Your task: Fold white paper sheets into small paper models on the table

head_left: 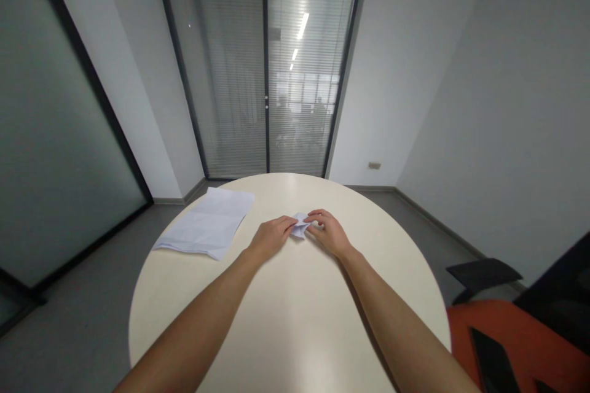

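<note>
A small folded piece of white paper (300, 225) lies near the middle of the round table, between my two hands. My left hand (273, 237) grips its left side, fingers together and thumb beneath them. From the right, my right hand (328, 232) pinches the paper's other edge with curved fingers. Several creased flaps show on the folded paper, but its exact shape is too small to make out. Part of it is hidden under my fingertips.
White paper sheets (207, 221) lie at the table's left, slightly creased. The round cream table (286, 319) has a curved edge. An orange chair (520, 350) with black armrests stands close on the right. Behind the table is a glass door (221, 73) with blinds.
</note>
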A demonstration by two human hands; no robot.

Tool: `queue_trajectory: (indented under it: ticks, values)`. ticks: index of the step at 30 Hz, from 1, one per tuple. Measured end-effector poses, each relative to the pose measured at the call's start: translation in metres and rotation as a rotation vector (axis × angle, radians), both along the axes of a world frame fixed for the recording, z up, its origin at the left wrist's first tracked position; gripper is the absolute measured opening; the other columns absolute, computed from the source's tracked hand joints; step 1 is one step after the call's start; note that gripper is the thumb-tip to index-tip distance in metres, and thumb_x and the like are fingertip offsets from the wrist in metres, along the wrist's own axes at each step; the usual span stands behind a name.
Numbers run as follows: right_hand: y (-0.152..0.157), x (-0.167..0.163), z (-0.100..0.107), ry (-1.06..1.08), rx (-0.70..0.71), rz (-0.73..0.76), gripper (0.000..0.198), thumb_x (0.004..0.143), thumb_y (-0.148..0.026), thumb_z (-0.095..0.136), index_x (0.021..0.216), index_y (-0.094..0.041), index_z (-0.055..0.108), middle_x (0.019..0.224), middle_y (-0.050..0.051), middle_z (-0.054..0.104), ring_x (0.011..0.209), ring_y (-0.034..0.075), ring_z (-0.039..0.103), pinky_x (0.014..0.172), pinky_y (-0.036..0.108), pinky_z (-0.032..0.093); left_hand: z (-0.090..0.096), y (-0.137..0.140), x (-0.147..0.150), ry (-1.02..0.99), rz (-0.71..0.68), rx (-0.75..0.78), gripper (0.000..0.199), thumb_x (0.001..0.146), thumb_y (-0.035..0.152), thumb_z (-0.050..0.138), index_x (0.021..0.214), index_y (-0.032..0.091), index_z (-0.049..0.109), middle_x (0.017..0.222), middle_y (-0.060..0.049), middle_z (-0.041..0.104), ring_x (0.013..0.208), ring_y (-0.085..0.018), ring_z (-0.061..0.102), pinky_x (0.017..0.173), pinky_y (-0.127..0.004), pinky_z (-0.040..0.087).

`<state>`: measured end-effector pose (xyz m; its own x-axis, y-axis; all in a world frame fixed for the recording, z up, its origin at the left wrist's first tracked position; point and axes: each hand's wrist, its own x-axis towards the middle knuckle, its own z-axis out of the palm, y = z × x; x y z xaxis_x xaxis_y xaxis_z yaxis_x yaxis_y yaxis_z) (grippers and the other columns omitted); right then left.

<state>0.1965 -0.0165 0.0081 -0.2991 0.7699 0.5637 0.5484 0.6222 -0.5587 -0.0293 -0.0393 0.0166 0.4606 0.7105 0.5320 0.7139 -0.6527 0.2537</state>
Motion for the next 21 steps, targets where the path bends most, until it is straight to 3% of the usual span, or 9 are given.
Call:
queue_trajectory:
  ticks: [5, 11, 21]
  values:
    - [0.0003, 0.0013, 0.0012, -0.017, 0.024, -0.052, 0.013, 0.088, -0.026, 0.069, 0.098, -0.025, 0.077, 0.104, 0.007, 0.070, 0.098, 0.023, 0.063, 0.080, 0.036, 0.051, 0.0007, -0.0035, 0.0003, -0.026, -0.044, -0.006, 0.027, 0.102, 0.023, 0.046, 0.122, 0.025, 0.065, 0.121, -0.002, 0.072, 0.106, -0.018, 0.069, 0.091, -0.029, 0.054]
    - [0.0030, 0.0019, -0.0019, -0.031, 0.070, -0.078, 0.011, 0.090, -0.029, 0.068, 0.097, -0.026, 0.076, 0.099, 0.007, 0.071, 0.096, 0.024, 0.062, 0.084, 0.038, 0.049, 0.0008, -0.0061, 0.0000, -0.028, -0.065, 0.024, 0.034, 0.091, 0.024, 0.063, 0.125, 0.026, 0.062, 0.124, -0.003, 0.070, 0.111, -0.020, 0.067, 0.094, -0.031, 0.054]
    - [-0.0006, 0.0002, 0.0023, -0.151, 0.133, -0.063, 0.010, 0.090, -0.030, 0.069, 0.095, -0.026, 0.077, 0.095, 0.007, 0.074, 0.092, 0.025, 0.062, 0.086, 0.041, 0.047, -0.0007, 0.0004, -0.0005, 0.003, 0.006, 0.058, 0.019, 0.099, 0.023, 0.055, 0.112, 0.025, 0.069, 0.112, 0.000, 0.074, 0.102, -0.016, 0.069, 0.085, -0.027, 0.054]
